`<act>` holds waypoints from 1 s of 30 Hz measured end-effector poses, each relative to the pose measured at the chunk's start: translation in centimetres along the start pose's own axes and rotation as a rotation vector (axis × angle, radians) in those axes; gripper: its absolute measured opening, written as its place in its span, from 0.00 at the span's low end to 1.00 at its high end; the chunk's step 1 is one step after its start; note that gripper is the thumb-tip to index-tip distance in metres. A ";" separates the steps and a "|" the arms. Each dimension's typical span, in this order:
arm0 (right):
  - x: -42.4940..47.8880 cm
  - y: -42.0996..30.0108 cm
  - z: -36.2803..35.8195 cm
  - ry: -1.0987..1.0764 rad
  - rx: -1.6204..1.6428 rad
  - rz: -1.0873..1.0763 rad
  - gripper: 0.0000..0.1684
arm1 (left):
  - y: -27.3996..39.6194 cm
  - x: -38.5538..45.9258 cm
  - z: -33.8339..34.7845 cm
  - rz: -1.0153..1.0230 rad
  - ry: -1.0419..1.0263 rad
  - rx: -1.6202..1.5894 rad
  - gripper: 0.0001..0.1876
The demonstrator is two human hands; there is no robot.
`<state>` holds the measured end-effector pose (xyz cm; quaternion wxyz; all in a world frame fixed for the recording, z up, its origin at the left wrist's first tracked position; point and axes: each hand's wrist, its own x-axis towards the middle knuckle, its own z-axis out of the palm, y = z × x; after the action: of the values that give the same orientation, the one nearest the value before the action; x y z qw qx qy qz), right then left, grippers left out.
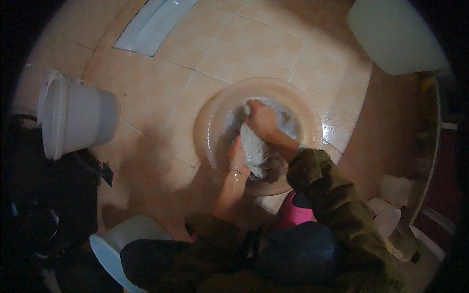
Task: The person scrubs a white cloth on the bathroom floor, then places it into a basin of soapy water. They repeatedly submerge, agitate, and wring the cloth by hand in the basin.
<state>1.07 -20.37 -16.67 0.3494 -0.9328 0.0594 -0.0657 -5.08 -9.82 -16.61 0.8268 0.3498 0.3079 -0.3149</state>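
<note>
A round translucent plastic basin (264,82) stands on the tiled floor before me, with sudsy, murky water in it. Over the basin, a wet, whitish cloth (253,146) is bunched and twisted between my two hands. My right hand (261,116) grips its upper end, knuckles up, at the far side. Lower down and to the left, my left hand (239,154) is closed round the cloth's near part. Greyish fabric lies in the basin beside the cloth's lower end, partly in shadow. My left forearm is wet.
At the left a whitish plastic bucket (78,117) lies tilted or on its side. Another pale bucket (113,260) is by my left knee. A white squat-toilet pan (154,27) is set into the floor at the top. A large pale object (397,36) stands upper right; a pink shoe (296,214) shows below the basin.
</note>
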 end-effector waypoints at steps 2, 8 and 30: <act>1.1 -1.4 -1.8 -0.121 -0.191 0.045 0.18 | 1.4 -0.5 -1.7 0.034 0.061 -0.011 0.31; -3.9 0.0 -1.7 -0.026 -0.086 0.019 0.17 | 0.4 0.9 -1.0 0.006 -0.016 -0.127 0.38; -3.0 -1.2 -3.6 -0.109 -0.053 -0.034 0.17 | 1.3 0.2 0.4 0.074 0.116 -0.045 0.33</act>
<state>-2.37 -21.32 -13.38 0.3263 -0.9447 0.0262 -0.0190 -3.88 -9.45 -15.98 0.8263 0.3598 0.3490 -0.2566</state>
